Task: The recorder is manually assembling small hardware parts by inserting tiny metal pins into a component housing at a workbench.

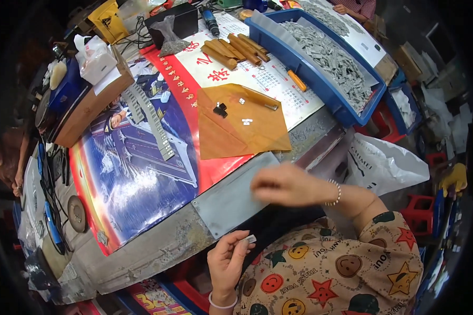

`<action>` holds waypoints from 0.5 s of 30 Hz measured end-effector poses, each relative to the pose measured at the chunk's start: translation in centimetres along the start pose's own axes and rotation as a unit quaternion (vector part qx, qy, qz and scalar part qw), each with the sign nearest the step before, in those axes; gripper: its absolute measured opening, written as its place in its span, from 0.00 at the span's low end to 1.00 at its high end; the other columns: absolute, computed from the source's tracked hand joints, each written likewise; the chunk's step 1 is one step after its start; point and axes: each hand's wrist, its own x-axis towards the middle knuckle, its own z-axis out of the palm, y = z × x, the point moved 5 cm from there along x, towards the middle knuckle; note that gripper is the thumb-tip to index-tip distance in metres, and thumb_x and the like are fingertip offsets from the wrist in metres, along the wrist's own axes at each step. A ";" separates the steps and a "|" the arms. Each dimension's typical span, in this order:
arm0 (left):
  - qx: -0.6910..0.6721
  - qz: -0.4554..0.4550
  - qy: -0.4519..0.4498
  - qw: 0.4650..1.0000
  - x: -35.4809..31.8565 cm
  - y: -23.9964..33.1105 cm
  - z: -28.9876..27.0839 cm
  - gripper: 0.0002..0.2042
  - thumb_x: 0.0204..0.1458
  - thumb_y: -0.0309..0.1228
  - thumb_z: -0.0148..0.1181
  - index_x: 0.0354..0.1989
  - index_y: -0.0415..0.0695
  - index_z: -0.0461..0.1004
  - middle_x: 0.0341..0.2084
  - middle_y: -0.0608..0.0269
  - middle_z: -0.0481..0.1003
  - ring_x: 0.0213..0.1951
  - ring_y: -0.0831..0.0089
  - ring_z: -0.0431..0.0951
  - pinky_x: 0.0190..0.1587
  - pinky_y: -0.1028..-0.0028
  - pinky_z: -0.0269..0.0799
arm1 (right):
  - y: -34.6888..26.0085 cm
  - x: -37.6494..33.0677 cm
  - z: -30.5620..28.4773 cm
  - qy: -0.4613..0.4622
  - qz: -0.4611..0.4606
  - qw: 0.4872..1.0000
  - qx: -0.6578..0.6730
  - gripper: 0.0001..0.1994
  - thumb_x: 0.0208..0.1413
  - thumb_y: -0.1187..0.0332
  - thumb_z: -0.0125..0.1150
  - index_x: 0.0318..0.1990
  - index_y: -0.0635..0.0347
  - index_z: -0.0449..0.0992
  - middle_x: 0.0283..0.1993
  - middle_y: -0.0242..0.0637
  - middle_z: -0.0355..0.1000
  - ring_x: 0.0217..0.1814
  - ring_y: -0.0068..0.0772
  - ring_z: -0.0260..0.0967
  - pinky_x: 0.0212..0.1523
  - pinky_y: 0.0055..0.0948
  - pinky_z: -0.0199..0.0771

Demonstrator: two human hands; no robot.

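Note:
My left hand [228, 261] is at the table's near edge, thumb and fingers pinching a small pale grey rectangular piece [250, 239]. My right hand [283, 184] hovers over a grey plate [230, 210] at the table edge. Motion blurs its fingers, so what they hold, if anything, does not show. Beyond it lies an amber translucent sheet [220, 136] with a few small white pieces [247, 122] and a small cluster of black pieces [220, 109] on it. The sheet's far right edge is rolled up.
A blue tray [370, 113] heaped with grey parts [326, 52] stands at the far right. Rolled amber sheets [234, 50] and an orange-handled tool [296, 80] lie near it. Grey strips [151, 119] rest on the poster. A white plastic bag [386, 165] sits at right. Other people are at the edges.

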 end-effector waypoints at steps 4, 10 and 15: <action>-0.011 -0.007 0.006 1.000 -0.1 -0.1 -0.3 0.09 0.57 0.20 0.55 0.45 0.33 0.74 0.32 0.62 0.77 0.33 0.80 0.76 0.37 0.83 0.71 | 3.0 2.8 -5.1 0.145 0.017 0.977 -0.153 0.06 0.53 0.72 0.57 0.36 0.64 0.72 0.33 0.45 0.71 0.35 0.43 0.72 0.37 0.33 0.72; -0.022 -0.024 0.017 0.999 -0.5 -0.6 -0.7 0.09 0.56 0.20 0.56 0.44 0.33 0.74 0.31 0.63 0.76 0.33 0.81 0.76 0.36 0.83 0.71 | 5.5 5.8 -7.4 0.157 0.029 0.970 -0.184 0.05 0.52 0.74 0.56 0.36 0.66 0.72 0.33 0.45 0.72 0.38 0.43 0.72 0.40 0.35 0.72; -0.025 -0.021 0.024 0.999 -0.6 -1.0 -1.0 0.09 0.56 0.20 0.55 0.44 0.33 0.74 0.30 0.63 0.76 0.32 0.81 0.76 0.35 0.83 0.71 | 6.6 7.7 -7.9 0.077 0.074 0.974 -0.201 0.06 0.50 0.72 0.58 0.33 0.66 0.74 0.34 0.45 0.74 0.38 0.44 0.73 0.40 0.36 0.71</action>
